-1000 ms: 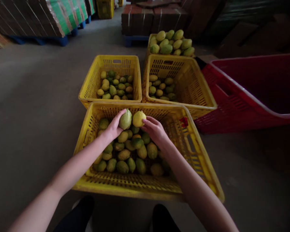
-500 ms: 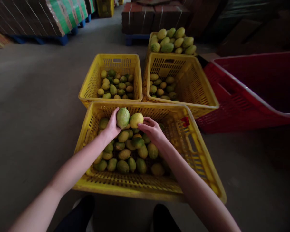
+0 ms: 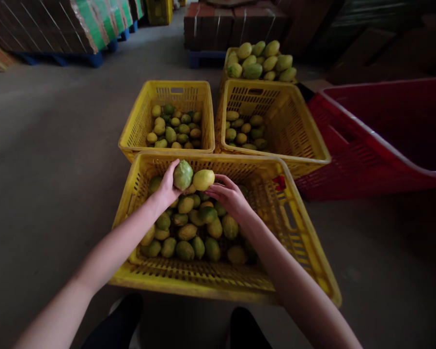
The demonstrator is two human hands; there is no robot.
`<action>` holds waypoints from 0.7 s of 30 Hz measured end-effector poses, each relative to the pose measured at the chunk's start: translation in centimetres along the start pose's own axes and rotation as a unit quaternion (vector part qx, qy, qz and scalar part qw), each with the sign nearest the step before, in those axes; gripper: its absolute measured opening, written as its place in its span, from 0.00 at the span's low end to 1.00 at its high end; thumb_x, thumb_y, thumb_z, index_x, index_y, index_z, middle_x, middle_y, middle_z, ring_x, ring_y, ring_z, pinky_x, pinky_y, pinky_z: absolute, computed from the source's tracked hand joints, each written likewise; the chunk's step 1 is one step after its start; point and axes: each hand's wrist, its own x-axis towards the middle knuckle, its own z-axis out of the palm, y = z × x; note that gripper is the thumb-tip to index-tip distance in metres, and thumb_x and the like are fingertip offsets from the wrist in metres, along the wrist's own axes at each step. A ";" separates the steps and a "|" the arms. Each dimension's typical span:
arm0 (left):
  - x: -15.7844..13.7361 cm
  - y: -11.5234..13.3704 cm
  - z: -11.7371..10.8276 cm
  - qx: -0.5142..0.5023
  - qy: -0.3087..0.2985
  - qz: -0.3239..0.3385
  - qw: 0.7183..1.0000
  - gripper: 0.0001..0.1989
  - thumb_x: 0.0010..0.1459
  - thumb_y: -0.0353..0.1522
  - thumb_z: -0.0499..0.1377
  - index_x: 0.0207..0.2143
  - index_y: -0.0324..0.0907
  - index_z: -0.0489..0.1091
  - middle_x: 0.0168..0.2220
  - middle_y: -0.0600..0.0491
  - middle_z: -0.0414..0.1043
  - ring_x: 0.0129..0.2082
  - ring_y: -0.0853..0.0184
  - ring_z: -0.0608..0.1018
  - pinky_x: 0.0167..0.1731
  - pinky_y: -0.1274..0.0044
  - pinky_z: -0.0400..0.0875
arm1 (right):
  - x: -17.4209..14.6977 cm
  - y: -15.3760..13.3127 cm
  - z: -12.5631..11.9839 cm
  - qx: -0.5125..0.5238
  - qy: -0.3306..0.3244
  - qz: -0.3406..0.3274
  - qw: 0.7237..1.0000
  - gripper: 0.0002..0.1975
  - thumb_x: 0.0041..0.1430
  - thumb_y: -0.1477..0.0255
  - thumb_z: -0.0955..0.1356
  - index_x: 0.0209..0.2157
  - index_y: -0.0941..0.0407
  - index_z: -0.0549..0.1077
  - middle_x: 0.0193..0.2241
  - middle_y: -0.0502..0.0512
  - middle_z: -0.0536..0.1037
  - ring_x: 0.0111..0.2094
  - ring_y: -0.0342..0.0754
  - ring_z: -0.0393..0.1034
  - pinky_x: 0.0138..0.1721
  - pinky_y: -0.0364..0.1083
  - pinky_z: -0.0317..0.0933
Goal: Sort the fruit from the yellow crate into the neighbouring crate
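Observation:
My left hand [image 3: 170,188] is closed around a bumpy green oval fruit [image 3: 182,175], held above the front yellow crate [image 3: 218,291]. Beside it, my right hand [image 3: 229,195] holds a smoother yellow oval fruit [image 3: 204,180] by its right side, with the fingers partly hidden behind and below it. The two fruits are close together, nearly touching. Beneath the hands, many green and yellow fruits [image 3: 187,231] of similar shape cover the crate's bottom, mostly towards the left and middle. I cannot tell the exact kind of fruit.
Two yellow crates, left [image 3: 131,121] and right [image 3: 294,121], stand just beyond with similar fruit inside. A crate behind is heaped with larger long green fruits [image 3: 252,71]. A big red bin [image 3: 349,150] stands at right. Strapped stacks [image 3: 218,26] sit on blue pallets at the back.
Both fruits have shifted slightly left and up with my hands. The green one has turned a little in my left hand. My right fingers have slid lower along the yellow one.

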 end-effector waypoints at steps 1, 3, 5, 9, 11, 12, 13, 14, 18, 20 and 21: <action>-0.1 0.0 0.1 0.010 -0.004 0.000 1.000 0.10 0.62 0.39 0.61 0.39 0.42 0.74 0.25 0.56 0.76 0.24 0.69 0.78 0.29 0.79 0.78 | 0.0 0.1 0.1 -0.001 0.000 -0.002 1.000 0.17 0.39 0.73 0.79 0.35 0.53 0.78 0.28 0.49 0.82 0.32 0.47 0.78 0.41 0.46 0.72; -0.1 -0.2 0.1 0.021 -0.016 -0.014 1.000 0.09 0.62 0.38 0.61 0.38 0.41 0.74 0.25 0.56 0.75 0.24 0.69 0.78 0.32 0.78 0.78 | -0.1 0.2 0.3 -0.008 0.003 -0.006 1.000 0.17 0.39 0.70 0.80 0.35 0.53 0.79 0.29 0.49 0.82 0.32 0.47 0.77 0.39 0.45 0.72; 0.0 -0.7 0.1 0.027 -0.011 -0.029 0.999 0.09 0.65 0.36 0.58 0.37 0.40 0.74 0.24 0.56 0.75 0.26 0.68 0.80 0.35 0.77 0.78 | -0.1 0.4 0.4 -0.019 0.005 -0.010 1.000 0.19 0.38 0.68 0.81 0.36 0.54 0.80 0.30 0.49 0.82 0.31 0.46 0.77 0.36 0.43 0.70; 0.0 -1.6 0.2 0.038 0.037 -0.038 0.998 0.12 0.67 0.33 0.54 0.36 0.39 0.75 0.24 0.54 0.76 0.29 0.67 0.81 0.37 0.77 0.77 | -0.3 0.7 0.7 -0.025 0.013 -0.003 1.000 0.26 0.33 0.68 0.82 0.39 0.53 0.81 0.30 0.48 0.83 0.30 0.45 0.75 0.34 0.43 0.70; -0.3 -1.5 0.3 0.046 0.023 -0.046 0.998 0.13 0.67 0.37 0.54 0.36 0.39 0.75 0.25 0.52 0.77 0.29 0.65 0.81 0.36 0.76 0.77 | -0.2 0.8 0.7 -0.023 0.027 0.009 0.999 0.25 0.32 0.67 0.83 0.37 0.54 0.81 0.30 0.48 0.82 0.30 0.45 0.75 0.33 0.42 0.71; -0.4 -1.4 0.4 0.051 0.007 -0.048 0.998 0.13 0.66 0.38 0.56 0.36 0.39 0.75 0.26 0.52 0.78 0.29 0.65 0.81 0.34 0.76 0.77 | -0.2 0.8 0.6 -0.022 0.040 0.016 0.999 0.24 0.32 0.67 0.83 0.36 0.55 0.80 0.29 0.49 0.82 0.30 0.45 0.75 0.32 0.42 0.70; -0.5 -1.3 0.4 0.059 -0.007 -0.049 0.997 0.12 0.65 0.38 0.58 0.36 0.39 0.75 0.26 0.53 0.78 0.28 0.66 0.81 0.33 0.77 0.77 | -0.1 0.8 0.6 -0.021 0.054 0.023 0.998 0.22 0.33 0.67 0.83 0.34 0.55 0.80 0.28 0.49 0.82 0.29 0.44 0.75 0.31 0.41 0.70; -0.6 -1.1 0.4 0.068 -0.016 -0.049 0.996 0.10 0.63 0.37 0.60 0.37 0.39 0.75 0.26 0.54 0.78 0.27 0.67 0.80 0.31 0.78 0.76 | -0.1 0.8 0.6 -0.020 0.068 0.029 0.997 0.21 0.34 0.67 0.83 0.32 0.55 0.79 0.27 0.49 0.81 0.28 0.44 0.75 0.31 0.41 0.70; -0.2 -1.0 0.1 0.084 -0.001 -0.048 0.995 0.09 0.61 0.36 0.62 0.41 0.40 0.76 0.27 0.54 0.78 0.25 0.68 0.78 0.27 0.79 0.74 | -0.1 0.5 0.7 -0.015 0.065 0.043 0.997 0.14 0.40 0.68 0.81 0.29 0.56 0.77 0.26 0.49 0.80 0.28 0.44 0.74 0.31 0.41 0.70; 0.2 -1.2 -0.1 0.087 0.034 -0.061 0.994 0.11 0.64 0.38 0.58 0.42 0.41 0.75 0.25 0.54 0.76 0.24 0.67 0.77 0.27 0.77 0.74 | -0.1 0.3 0.8 -0.005 0.052 0.043 0.998 0.11 0.44 0.69 0.78 0.29 0.55 0.77 0.27 0.49 0.80 0.29 0.45 0.74 0.31 0.42 0.70; 0.4 -1.3 -0.2 0.091 0.053 -0.071 0.992 0.12 0.65 0.38 0.56 0.42 0.41 0.75 0.24 0.55 0.75 0.23 0.67 0.76 0.27 0.76 0.75 | -0.1 0.2 0.9 0.002 0.053 0.046 0.997 0.09 0.46 0.70 0.77 0.29 0.55 0.77 0.27 0.49 0.80 0.29 0.45 0.74 0.31 0.41 0.70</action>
